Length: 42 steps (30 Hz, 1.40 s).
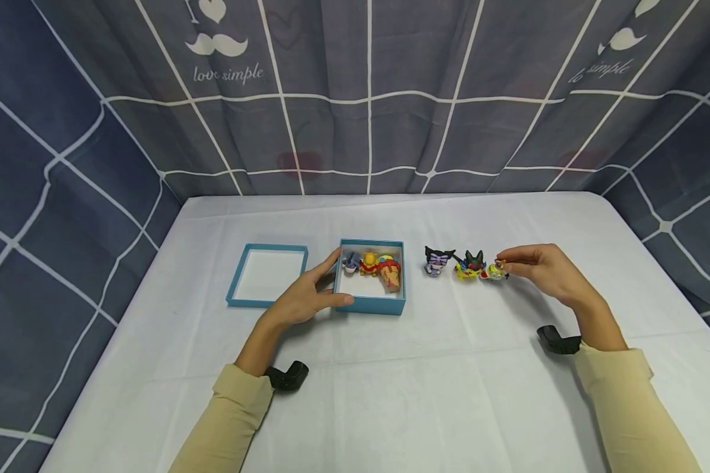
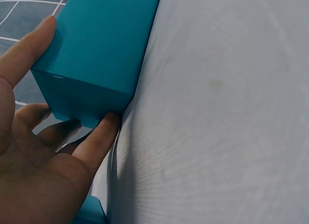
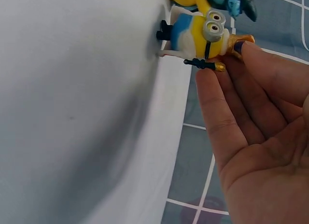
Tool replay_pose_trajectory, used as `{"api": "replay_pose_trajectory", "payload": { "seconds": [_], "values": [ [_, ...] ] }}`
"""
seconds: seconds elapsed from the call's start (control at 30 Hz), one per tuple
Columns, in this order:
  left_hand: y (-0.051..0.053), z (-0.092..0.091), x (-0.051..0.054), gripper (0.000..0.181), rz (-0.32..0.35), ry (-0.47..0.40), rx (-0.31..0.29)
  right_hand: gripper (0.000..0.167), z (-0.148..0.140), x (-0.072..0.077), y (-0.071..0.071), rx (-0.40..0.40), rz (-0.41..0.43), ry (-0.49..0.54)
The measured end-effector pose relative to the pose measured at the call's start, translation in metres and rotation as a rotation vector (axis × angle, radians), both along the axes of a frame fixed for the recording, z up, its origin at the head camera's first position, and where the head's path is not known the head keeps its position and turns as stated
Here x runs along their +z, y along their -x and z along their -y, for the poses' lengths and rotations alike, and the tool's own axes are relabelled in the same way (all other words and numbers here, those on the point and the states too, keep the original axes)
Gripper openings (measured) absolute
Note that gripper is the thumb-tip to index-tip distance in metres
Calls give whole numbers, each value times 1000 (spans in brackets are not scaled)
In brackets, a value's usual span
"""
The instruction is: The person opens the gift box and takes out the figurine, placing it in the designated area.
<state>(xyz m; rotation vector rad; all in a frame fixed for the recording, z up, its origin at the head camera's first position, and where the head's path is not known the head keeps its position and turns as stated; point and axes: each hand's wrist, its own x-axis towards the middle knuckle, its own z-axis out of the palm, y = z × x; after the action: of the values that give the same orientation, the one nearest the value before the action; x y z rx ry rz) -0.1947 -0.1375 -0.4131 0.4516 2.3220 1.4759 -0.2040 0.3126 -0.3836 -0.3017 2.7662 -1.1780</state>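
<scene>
My left hand (image 1: 307, 295) holds the left side of a blue box (image 1: 374, 305), thumb at the front and fingers along its side; in the left wrist view the hand (image 2: 53, 156) touches the teal box (image 2: 101, 45). Several small figures, among them a red and yellow one (image 1: 369, 263), lie inside. My right hand (image 1: 550, 272) pinches the top of a yellow minion figure (image 1: 495, 270); the right wrist view shows the thumb and fingers of the hand (image 3: 260, 118) at the gold crown of the minion (image 3: 198, 33), whose feet are at the white cloth.
A blue-rimmed lid (image 1: 266, 303) lies left of the box. Between the box and the minion stand a black and purple figure (image 1: 436, 261) and a black-eared yellow figure (image 1: 470, 265). A white cloth (image 1: 402, 394) covers the table; a grey checked curtain (image 1: 331, 138) hangs behind.
</scene>
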Motion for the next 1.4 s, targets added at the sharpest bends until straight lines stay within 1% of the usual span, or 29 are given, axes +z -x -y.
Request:
{"api": "replay_pose_trajectory", "payload": {
  "seconds": [0.2, 0.6, 0.77, 1.2, 1.4],
  "values": [
    [1, 0, -1, 100, 0, -8, -11, 32, -2, -3, 1, -9, 8, 16],
    [0, 0, -1, 100, 6, -9, 0, 37, -1, -7, 1, -19, 37, 72],
    [0, 0, -1, 100, -5, -5, -1, 38, -1, -9, 1, -19, 32, 76],
    [0, 1, -2, 100, -4, 14, 4, 39, 1, -10, -1, -38, 29, 65],
    [0, 1, -2, 100, -9, 14, -1, 37, 2, -12, -1, -49, 16, 64]
  ]
}}
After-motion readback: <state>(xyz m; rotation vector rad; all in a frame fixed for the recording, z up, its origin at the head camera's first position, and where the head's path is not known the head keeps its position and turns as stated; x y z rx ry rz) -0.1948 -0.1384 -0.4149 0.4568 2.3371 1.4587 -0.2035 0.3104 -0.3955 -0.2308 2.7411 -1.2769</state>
